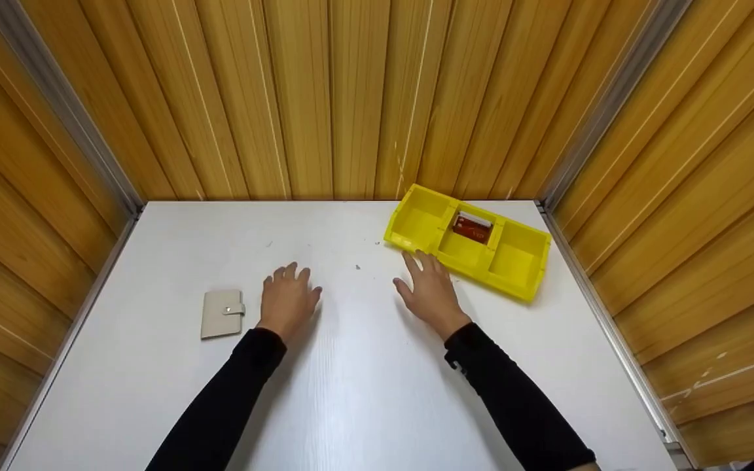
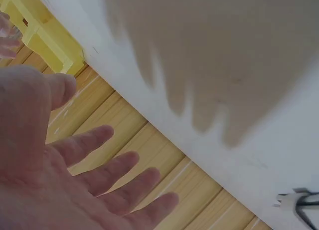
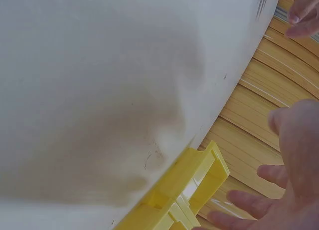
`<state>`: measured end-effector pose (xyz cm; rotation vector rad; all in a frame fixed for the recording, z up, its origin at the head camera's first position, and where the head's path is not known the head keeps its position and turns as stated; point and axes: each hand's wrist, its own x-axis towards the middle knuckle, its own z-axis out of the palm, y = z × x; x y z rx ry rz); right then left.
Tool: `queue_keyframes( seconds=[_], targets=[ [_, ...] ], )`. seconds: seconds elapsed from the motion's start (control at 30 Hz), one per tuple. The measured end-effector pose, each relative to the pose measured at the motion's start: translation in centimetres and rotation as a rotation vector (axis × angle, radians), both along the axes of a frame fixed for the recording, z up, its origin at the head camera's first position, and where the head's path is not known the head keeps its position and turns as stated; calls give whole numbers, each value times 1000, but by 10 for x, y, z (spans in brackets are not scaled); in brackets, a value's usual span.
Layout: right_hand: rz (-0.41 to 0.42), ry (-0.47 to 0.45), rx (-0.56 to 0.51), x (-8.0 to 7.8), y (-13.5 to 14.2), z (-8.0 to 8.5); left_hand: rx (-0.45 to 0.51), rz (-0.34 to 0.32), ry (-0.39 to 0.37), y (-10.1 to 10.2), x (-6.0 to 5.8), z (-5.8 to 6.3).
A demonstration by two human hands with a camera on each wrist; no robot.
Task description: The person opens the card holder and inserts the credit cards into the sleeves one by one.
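My left hand (image 1: 287, 297) hovers palm down over the white table, fingers spread, holding nothing. Just left of it lies a small beige card holder (image 1: 221, 314) fastened by a snap strap. On the other side, my right hand (image 1: 430, 292) is also spread and holds nothing; its fingertips overlap the near edge of a yellow three-compartment tray (image 1: 508, 286) in the head view. Inside the tray's middle compartment sits a dark red card-like item (image 1: 472, 227) with a white upper edge. Both wrist views show the hands' shadows on the tabletop, with the fingers apart.
The white table (image 1: 364, 392) meets wood-patterned panels (image 1: 351, 98) at the back and both sides. Metal strips (image 1: 606, 118) run along the corners. The tray stands at an angle near the back right edge. Small dark specks mark the tabletop.
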<state>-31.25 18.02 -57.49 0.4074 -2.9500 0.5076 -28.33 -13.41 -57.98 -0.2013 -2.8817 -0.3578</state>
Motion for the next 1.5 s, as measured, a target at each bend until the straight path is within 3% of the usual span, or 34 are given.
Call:
queue_keyframes(
  seconds=[0.1,0.23,0.43,0.67,1.0,1.5],
  targets=[
    [11,25,0,-1,1,3,31,-2,9,-18,2,5],
    [12,8,5,-2,2,6,44,50,-18,-51,7,10],
    [-7,-22,5,-3,4,8,23,130,-52,-111,25,13],
    [-17,-27,9,-6,6,10,60,225,-209,-154,46,7],
    [-15,-52,19,-4,2,6,122,238,-331,-164,52,3],
    [-28,-70,33,-3,3,1,209,254,-300,-161,50,-5]
  ],
)
